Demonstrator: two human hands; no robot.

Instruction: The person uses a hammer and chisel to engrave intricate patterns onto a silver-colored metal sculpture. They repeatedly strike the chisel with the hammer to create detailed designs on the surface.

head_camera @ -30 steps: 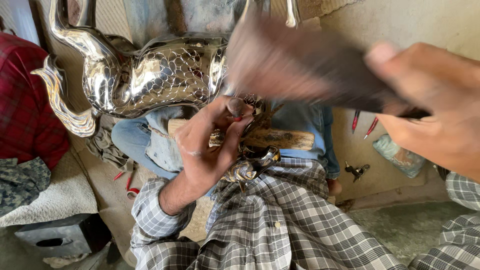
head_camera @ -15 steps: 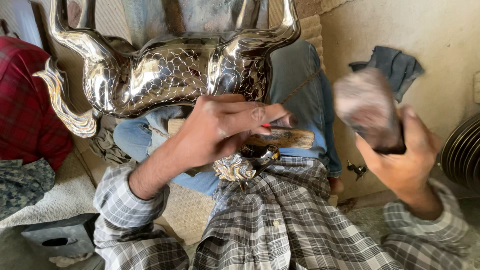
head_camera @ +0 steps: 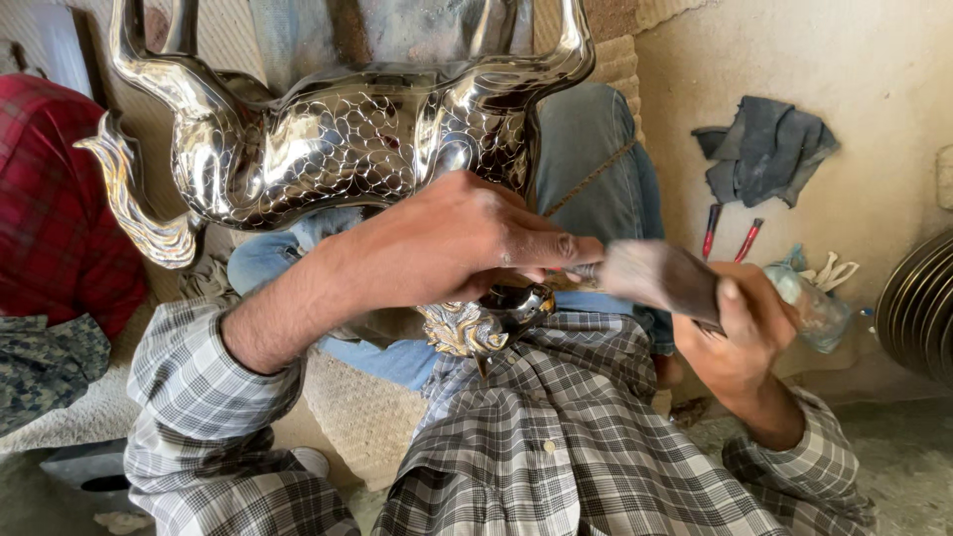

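From my remote seat, the risk I see first is at the left hand (head_camera: 467, 243): it is clenched around a thin chisel-like tool (head_camera: 581, 273) whose end points toward the blurred hammer (head_camera: 660, 280), and the right hand (head_camera: 740, 337) is wrapped tight on that hammer just beside it. In my judgement a blow that lands off line would hit the left hand's knuckles rather than the tool's end, since the two are almost touching. The small ornate metal piece (head_camera: 481, 323) being worked sits under the left hand, on the lap between the knees, partly hidden by the wrist; I cannot tell what braces it, so it could skid or tip under a strike and mar its surface. The large polished metal figure with scale engraving (head_camera: 338, 139) stands just behind the left hand, close enough that a wide backswing might dent it. Its curled tail (head_camera: 134, 203) juts toward the red plaid cloth (head_camera: 55, 199) on the left. On the floor to the right, near the wall, lie a dark rag (head_camera: 764, 149), two red-handled tools (head_camera: 730, 233) and a clear plastic bag (head_camera: 814, 303), the bag right behind the right hand's swing. A ribbed metal object (head_camera: 918, 308) sits at the right edge. The checked shirt (head_camera: 556, 437) fills the foreground.
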